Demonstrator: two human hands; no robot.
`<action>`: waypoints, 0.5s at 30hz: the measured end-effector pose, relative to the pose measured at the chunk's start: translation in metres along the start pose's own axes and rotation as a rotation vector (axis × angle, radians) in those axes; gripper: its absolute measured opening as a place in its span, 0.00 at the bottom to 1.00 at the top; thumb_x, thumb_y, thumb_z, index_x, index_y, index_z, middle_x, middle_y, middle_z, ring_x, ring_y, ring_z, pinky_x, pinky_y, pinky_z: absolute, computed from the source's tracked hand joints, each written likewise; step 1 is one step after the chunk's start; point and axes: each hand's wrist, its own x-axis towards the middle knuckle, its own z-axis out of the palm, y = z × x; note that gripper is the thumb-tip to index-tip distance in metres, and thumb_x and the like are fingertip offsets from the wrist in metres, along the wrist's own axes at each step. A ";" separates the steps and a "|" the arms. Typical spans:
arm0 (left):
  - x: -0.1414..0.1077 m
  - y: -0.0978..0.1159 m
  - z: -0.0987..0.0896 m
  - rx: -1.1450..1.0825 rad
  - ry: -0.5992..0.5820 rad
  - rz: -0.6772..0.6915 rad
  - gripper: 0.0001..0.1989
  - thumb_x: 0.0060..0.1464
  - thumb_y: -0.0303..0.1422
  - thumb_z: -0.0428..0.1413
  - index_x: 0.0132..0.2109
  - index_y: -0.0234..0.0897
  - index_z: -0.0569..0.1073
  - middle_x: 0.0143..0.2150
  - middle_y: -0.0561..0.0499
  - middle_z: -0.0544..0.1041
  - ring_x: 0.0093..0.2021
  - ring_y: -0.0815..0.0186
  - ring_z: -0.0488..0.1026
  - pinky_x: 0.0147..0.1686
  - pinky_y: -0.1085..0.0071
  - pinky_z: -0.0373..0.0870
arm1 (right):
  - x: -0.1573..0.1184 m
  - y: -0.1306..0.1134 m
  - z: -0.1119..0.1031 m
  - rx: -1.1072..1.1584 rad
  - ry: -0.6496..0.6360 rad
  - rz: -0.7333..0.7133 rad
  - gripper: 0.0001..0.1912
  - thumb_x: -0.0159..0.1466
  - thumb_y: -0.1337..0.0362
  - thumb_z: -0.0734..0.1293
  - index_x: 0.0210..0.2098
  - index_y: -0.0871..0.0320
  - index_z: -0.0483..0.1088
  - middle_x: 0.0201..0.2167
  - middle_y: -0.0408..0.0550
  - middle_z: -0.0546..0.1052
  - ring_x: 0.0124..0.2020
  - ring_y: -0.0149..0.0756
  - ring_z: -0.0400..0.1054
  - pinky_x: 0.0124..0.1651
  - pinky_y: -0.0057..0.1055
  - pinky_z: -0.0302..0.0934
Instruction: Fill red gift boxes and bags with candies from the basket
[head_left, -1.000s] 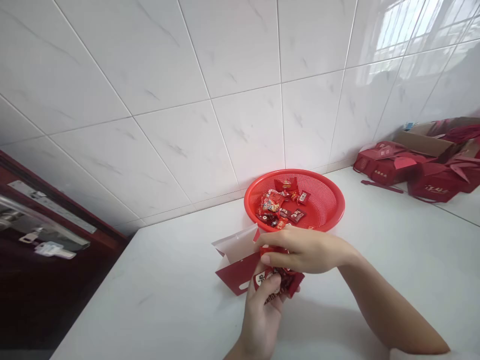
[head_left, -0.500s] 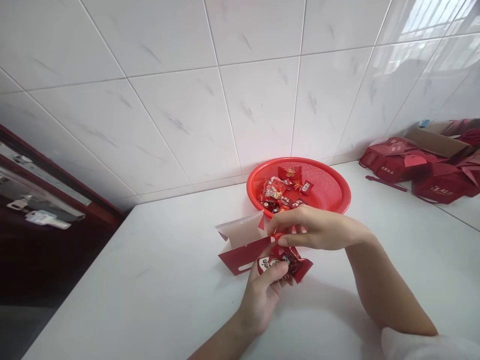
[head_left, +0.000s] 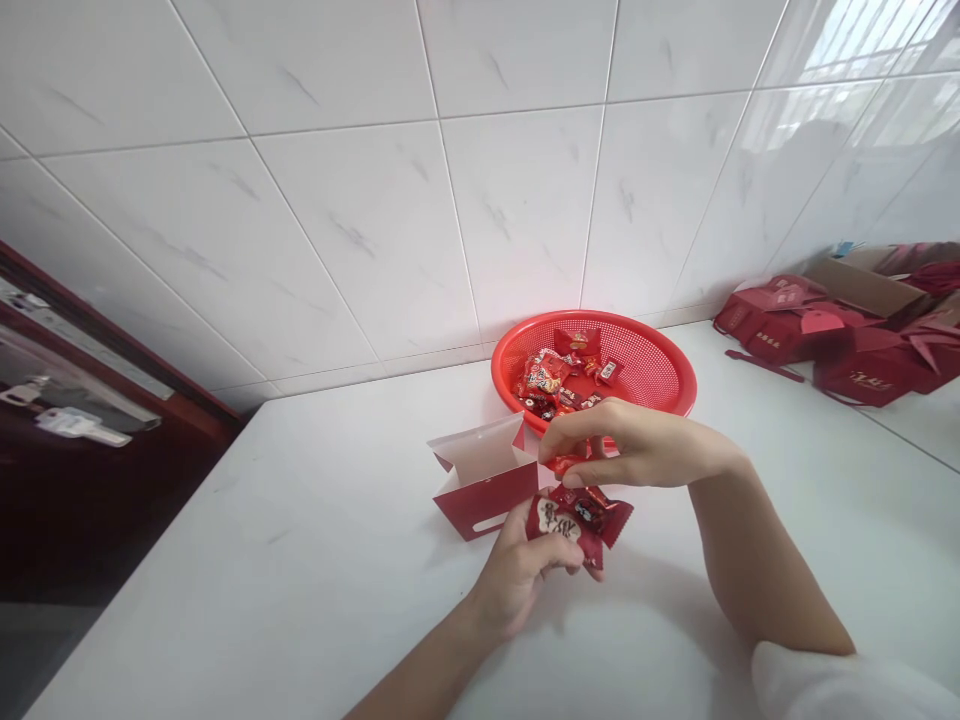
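Observation:
My left hand [head_left: 517, 575] is closed around several red-wrapped candies [head_left: 562, 530], their printed faces turned up. Just above it, my right hand [head_left: 637, 445] pinches a small bright-red candy [head_left: 562, 464] between thumb and fingers; part of that wrapper is hidden by the fingers. An open red paper box [head_left: 491, 497] with a pale inside stands to the left, close against the left fingertips. Behind my right hand is a red plastic colander [head_left: 660, 375] with assorted wrapped candies [head_left: 546, 373] heaped mostly on its left side.
At the far right, folded dark-red gift boxes [head_left: 780, 320] stand by a brown cardboard box [head_left: 866, 285]. A red strap [head_left: 761, 365] lies before them. White tiled wall [head_left: 360, 230] backs the white tabletop [head_left: 300, 560]. Keys [head_left: 79, 425] show at the far left, beyond the table edge.
My right hand has lifted the bright-red candy slightly away from the candies in my left hand. My left hand has tilted, turning a wrapper's printed face more into view. The view has shifted slightly.

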 end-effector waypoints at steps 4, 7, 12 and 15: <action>0.001 0.001 0.000 -0.010 0.063 0.085 0.08 0.44 0.30 0.65 0.33 0.34 0.74 0.28 0.54 0.74 0.27 0.70 0.69 0.30 0.71 0.66 | -0.003 -0.001 -0.005 -0.023 0.053 -0.021 0.07 0.67 0.65 0.68 0.44 0.59 0.74 0.32 0.44 0.78 0.31 0.30 0.70 0.33 0.26 0.64; 0.001 -0.001 0.001 -0.077 0.093 0.117 0.08 0.46 0.31 0.65 0.33 0.35 0.75 0.29 0.54 0.73 0.27 0.72 0.66 0.29 0.73 0.65 | -0.003 -0.001 -0.004 -0.032 0.107 -0.030 0.06 0.67 0.65 0.68 0.43 0.59 0.74 0.34 0.44 0.79 0.32 0.30 0.71 0.34 0.26 0.64; 0.000 -0.005 0.004 -0.096 0.101 0.147 0.17 0.45 0.36 0.69 0.26 0.36 0.67 0.23 0.57 0.67 0.25 0.73 0.63 0.29 0.74 0.63 | 0.005 -0.001 0.005 -0.039 0.192 0.023 0.07 0.68 0.64 0.67 0.45 0.58 0.73 0.35 0.45 0.80 0.33 0.32 0.73 0.35 0.28 0.64; -0.001 -0.006 0.005 -0.068 0.150 0.171 0.21 0.45 0.40 0.71 0.28 0.37 0.67 0.23 0.58 0.66 0.24 0.73 0.61 0.28 0.74 0.61 | 0.009 -0.001 0.011 -0.039 0.228 0.065 0.08 0.68 0.62 0.66 0.45 0.57 0.73 0.35 0.44 0.80 0.34 0.32 0.73 0.35 0.28 0.65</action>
